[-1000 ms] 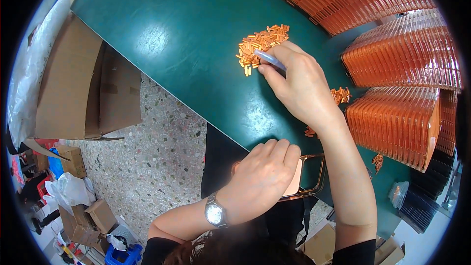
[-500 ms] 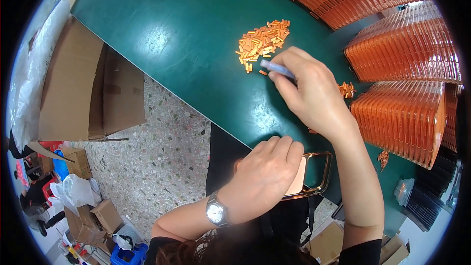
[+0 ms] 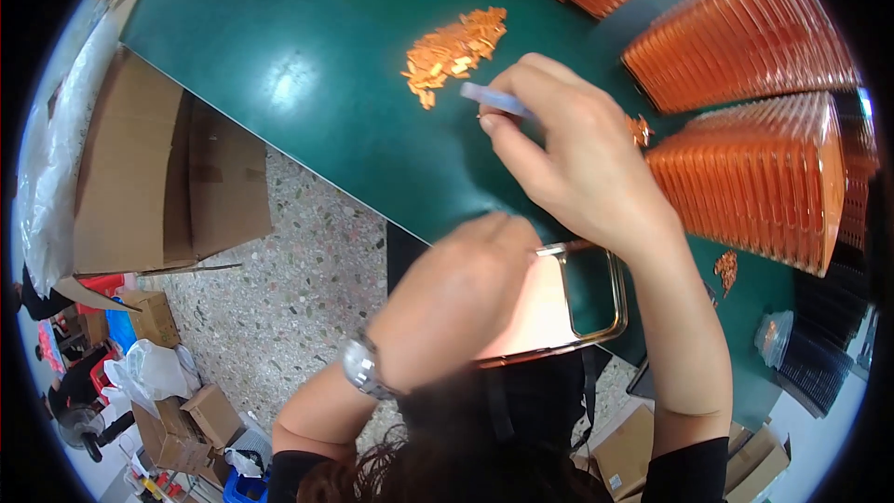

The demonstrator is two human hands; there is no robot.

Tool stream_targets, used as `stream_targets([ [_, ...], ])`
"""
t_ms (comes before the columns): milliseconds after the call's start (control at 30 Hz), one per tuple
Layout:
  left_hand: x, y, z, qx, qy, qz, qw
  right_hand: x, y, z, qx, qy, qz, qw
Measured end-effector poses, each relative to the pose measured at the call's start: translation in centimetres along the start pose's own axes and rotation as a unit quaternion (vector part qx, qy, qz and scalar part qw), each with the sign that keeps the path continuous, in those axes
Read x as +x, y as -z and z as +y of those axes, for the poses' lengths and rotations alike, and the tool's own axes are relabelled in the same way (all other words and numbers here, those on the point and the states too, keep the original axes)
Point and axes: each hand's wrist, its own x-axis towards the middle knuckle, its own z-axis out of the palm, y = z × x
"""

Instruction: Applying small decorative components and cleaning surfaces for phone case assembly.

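My left hand (image 3: 461, 303) grips a clear phone case with a gold-coloured rim (image 3: 596, 317) at the near edge of the green table (image 3: 307, 65). A wristwatch (image 3: 358, 365) sits on that wrist. My right hand (image 3: 577, 154) is closed on a thin pale blue tool (image 3: 494, 100), held above the table just over the case. A pile of small orange pieces (image 3: 453, 49) lies on the table beyond the tool's tip. A few more orange pieces (image 3: 640, 129) show behind my right hand.
Stacks of orange trays (image 3: 764, 168) stand along the right and far side of the table (image 3: 745, 37). An open cardboard box (image 3: 158, 177) sits on the speckled floor at left. More boxes and bags (image 3: 177, 410) lie at lower left.
My right hand has drawn back from the orange pile toward the case, carrying the blue tool. The left hand keeps its grip on the case.
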Motion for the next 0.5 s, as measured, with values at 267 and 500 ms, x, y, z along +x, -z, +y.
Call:
stream_targets([
  [267,1.5,1.3,0.6,-0.078,0.062,-0.023,0.995,-9.3,4.3,0.4,0.019,0.044,-0.034,0.998],
  [500,1.7,0.6,1.5,-0.014,0.085,-0.033,0.996,-10.5,2.4,1.2,-0.064,0.108,-0.031,0.992],
])
